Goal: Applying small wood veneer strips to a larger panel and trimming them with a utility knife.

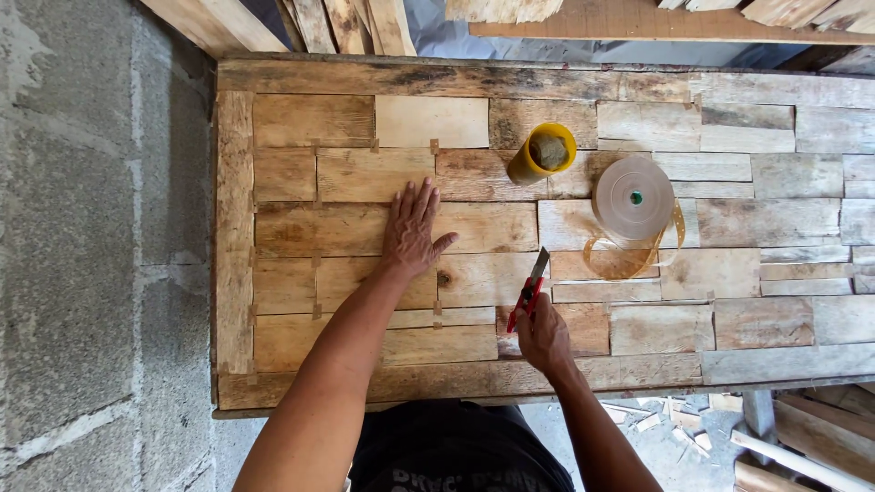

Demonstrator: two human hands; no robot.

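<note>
The left hand (pixel 412 230) lies flat, fingers spread, on a patchwork of thin wood pieces (pixel 365 228) joined by small tape strips on the worktop (pixel 235 228). The right hand (pixel 544 335) grips a red utility knife (pixel 529 292), its blade pointing up and away over a seam between pieces. Beyond the knife stand a yellow cup (pixel 542 153) and a roll of brown tape (pixel 633 197) with a loose curl trailing below it.
</note>
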